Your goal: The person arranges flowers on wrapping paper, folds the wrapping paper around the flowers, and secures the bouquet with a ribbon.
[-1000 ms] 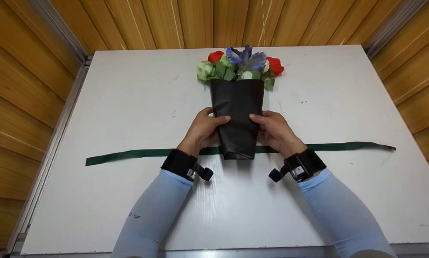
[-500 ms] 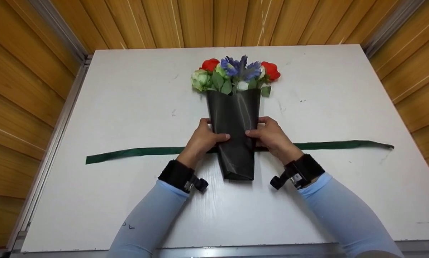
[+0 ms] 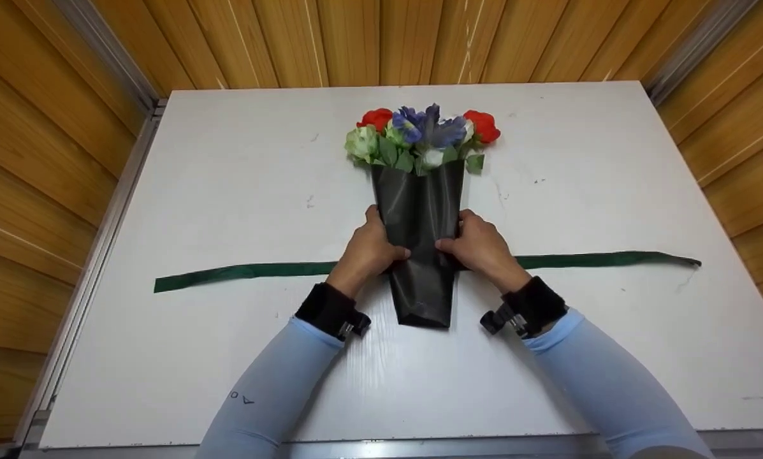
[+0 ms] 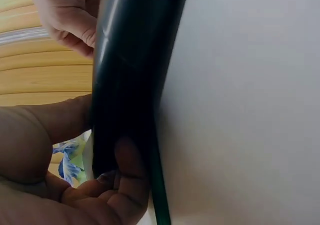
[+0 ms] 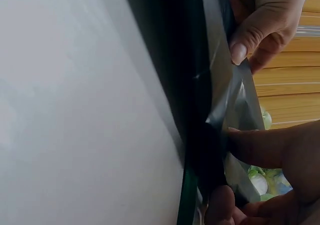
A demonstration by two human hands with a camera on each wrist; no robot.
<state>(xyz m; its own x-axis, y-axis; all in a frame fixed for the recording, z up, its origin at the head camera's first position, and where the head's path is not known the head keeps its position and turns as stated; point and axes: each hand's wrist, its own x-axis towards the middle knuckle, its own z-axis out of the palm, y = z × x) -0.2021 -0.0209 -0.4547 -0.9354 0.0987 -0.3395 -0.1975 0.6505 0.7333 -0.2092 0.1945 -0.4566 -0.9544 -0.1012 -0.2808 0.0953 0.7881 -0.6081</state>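
A bouquet (image 3: 429, 131) of red, blue, pale green and white flowers stands out of a black paper wrap (image 3: 422, 287) at the middle of the table. My left hand (image 3: 365, 252) grips the wrap's left side, thumb on its front. On the other side my right hand (image 3: 483, 248) grips it the same way. In both wrist views thumb and fingers pinch the dark wrap (image 4: 130, 60) from its two faces. A dark green ribbon (image 3: 285, 269) lies crosswise on the table beneath the wrap, its middle hidden.
The white table (image 3: 164, 357) bears a few small dark marks. Wood-patterned panels (image 3: 410, 41) rise behind it and at both sides, with metal rails at the corners. Each wrist wears a black strap (image 3: 537, 306) with a small camera.
Both hands have drawn the wrapped bouquet toward the near edge, mostly in the first half second, so its lower end sits well past the ribbon. The ribbon has stayed in place.
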